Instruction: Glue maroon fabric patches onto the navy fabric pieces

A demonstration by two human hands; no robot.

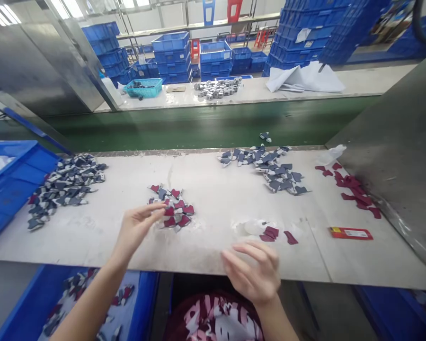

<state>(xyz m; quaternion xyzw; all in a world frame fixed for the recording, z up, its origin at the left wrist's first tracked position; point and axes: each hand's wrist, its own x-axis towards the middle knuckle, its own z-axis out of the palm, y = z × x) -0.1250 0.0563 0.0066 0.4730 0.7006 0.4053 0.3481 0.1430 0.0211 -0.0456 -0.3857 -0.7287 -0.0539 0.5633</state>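
Two bare hands are over the white bench [216, 210]: the left hand [138, 227], wrist raised, curls its fingers at the edge of a pile of maroon-and-grey fabric pieces [173, 210], its grip unclear; the right hand [252, 274], open and blurred, hangs near loose maroon pieces [271, 233].
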